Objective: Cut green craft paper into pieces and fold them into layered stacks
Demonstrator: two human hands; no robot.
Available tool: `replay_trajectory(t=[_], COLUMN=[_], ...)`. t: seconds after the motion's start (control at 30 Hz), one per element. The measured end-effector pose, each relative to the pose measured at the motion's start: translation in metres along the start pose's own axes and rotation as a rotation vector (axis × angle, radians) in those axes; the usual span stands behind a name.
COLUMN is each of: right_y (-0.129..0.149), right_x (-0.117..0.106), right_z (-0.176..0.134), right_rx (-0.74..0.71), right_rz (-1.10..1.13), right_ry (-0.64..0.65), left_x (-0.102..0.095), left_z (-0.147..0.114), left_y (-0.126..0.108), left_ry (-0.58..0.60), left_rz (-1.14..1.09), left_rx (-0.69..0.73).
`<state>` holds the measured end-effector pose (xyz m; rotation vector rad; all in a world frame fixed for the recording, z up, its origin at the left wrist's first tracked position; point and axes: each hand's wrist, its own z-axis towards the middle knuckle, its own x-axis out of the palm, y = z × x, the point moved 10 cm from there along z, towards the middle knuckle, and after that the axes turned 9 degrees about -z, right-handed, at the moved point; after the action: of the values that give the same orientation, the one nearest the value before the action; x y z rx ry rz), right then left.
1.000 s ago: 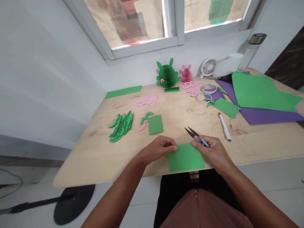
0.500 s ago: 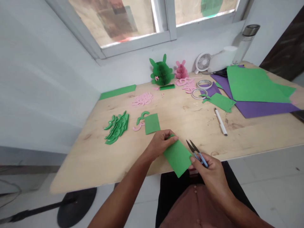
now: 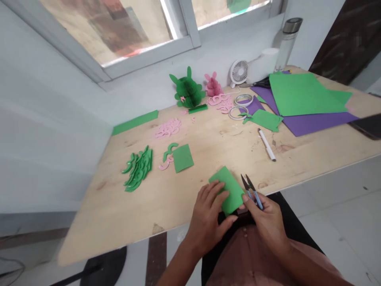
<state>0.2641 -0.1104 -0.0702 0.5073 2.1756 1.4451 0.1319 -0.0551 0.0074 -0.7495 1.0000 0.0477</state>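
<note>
A green paper rectangle [image 3: 229,190] is tilted at the table's front edge. My left hand [image 3: 210,216] lies against its left side with fingers apart and thumb spread below; it does not pinch the paper. With thumb and fingers, my right hand [image 3: 266,218] grips the paper's right corner. The same hand holds blue-handled thread snips [image 3: 252,190], their dark blades pointing away from me and parted. A second green paper piece [image 3: 183,158] lies flat farther left, beside a curved green cutout [image 3: 170,151] and a pink cutout [image 3: 166,163].
At left is a pile of green cutouts [image 3: 139,169], with pink cutouts [image 3: 168,128] behind. Paper rabbit figures, green [image 3: 189,92] and pink [image 3: 213,86], stand by the wall near a small fan [image 3: 239,72]. Tape rolls [image 3: 238,113], a white marker [image 3: 267,145] and large green sheets [image 3: 303,95] are right.
My left hand has let go of the paper's upper corner and moved down its left side, fingers now spread. The paper has turned slightly in my right hand. The view has shifted right.
</note>
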Motion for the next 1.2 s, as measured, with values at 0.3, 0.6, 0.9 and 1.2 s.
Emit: replay_trajectory(t=[0.3, 0.6, 0.9, 1.2], right_y=[0.003, 0.002, -0.024, -0.052], right_x=[0.000, -0.009, -0.019, 0.003], right_z=[0.000, -0.006, -0.022, -0.049], right_rx=[-0.016, -0.046, 0.050, 0.280], right_rz=[-0.051, -0.038, 0.047, 0.109], right_ry=[0.013, 0.052, 0.178, 0.455], left_x=[0.007, -0.002, -0.007, -0.004], left_z=[0.001, 0.008, 0.017, 0.020], left_y=[0.000, 0.000, 0.004, 0.010], left_ry=[0.017, 0.000, 0.039, 0.083], left_rz=[0.017, -0.054, -0.115, -0.130], left_rx=[0.041, 0.028, 0.005, 0.022])
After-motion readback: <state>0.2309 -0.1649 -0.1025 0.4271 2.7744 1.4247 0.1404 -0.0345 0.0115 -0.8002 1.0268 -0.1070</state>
